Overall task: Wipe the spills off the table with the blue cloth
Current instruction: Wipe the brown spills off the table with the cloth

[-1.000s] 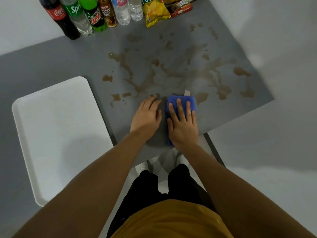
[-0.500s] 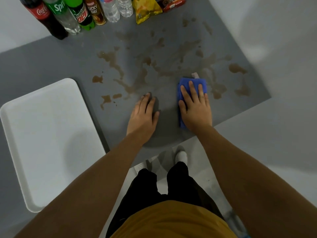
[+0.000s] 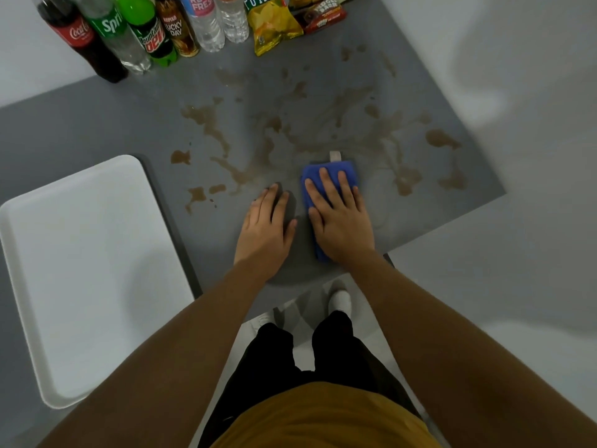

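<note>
**Cloth pressed flat near the front edge, most of the spill ahead of it**

My right hand [image 3: 339, 218] lies flat on the blue cloth [image 3: 326, 176], palm down and fingers spread, not gripping it but pressing it onto the grey table [image 3: 97, 118]. I hold it this way so the whole pad meets the surface and soaks rather than skims. The cloth sits near the table's front edge, right of the middle, with its far end showing beyond my fingertips and its near end peeking out under my wrist.

My left hand [image 3: 266, 227] rests just beside it, empty, fingers extended and flat on the bare table. I judge it is there to brace me as I lean forward.

The cloth is folded into a thick oblong, deep blue, soft and napped like microfibre. A small pale tag [image 3: 335, 155] sticks out from its far end. I cannot tell how wet it is.

The brown spills [image 3: 206, 124] spread in blotches and streaks across the middle of the table towards the right edge, and puddles [image 3: 407, 181] lie close to the cloth's right. So most of the wiping looks undone.

A white tray [image 3: 80, 270] overhangs the left front edge. Drink bottles [image 3: 129, 30] and snack packets [image 3: 274, 25] line the back edge, well apart from the cloth.
</note>
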Demonstrator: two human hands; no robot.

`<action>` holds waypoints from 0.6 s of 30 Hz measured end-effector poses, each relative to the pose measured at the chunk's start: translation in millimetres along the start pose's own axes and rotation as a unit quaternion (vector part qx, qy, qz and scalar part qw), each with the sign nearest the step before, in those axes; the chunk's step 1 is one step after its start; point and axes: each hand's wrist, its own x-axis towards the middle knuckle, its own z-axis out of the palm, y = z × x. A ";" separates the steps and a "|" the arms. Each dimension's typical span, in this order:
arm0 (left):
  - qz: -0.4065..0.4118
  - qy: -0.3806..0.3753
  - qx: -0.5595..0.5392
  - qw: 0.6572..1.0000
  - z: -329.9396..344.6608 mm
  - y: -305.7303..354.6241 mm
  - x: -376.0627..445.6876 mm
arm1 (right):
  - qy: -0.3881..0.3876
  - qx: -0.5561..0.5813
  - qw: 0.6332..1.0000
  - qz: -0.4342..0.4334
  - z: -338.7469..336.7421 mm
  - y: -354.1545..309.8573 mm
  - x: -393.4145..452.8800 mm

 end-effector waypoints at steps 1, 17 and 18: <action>-0.001 0.000 0.001 1.000 -0.5 0.5 0.0 | -0.001 0.002 1.000 -0.002 -2.4 6.8 9.5; 0.009 0.000 -0.011 1.000 -7.8 4.2 4.2 | 0.018 -0.012 0.991 0.131 -1.0 27.9 -32.4; 0.017 0.004 -0.019 1.000 -7.3 5.7 5.6 | 0.010 -0.011 0.992 0.123 1.2 21.9 -33.4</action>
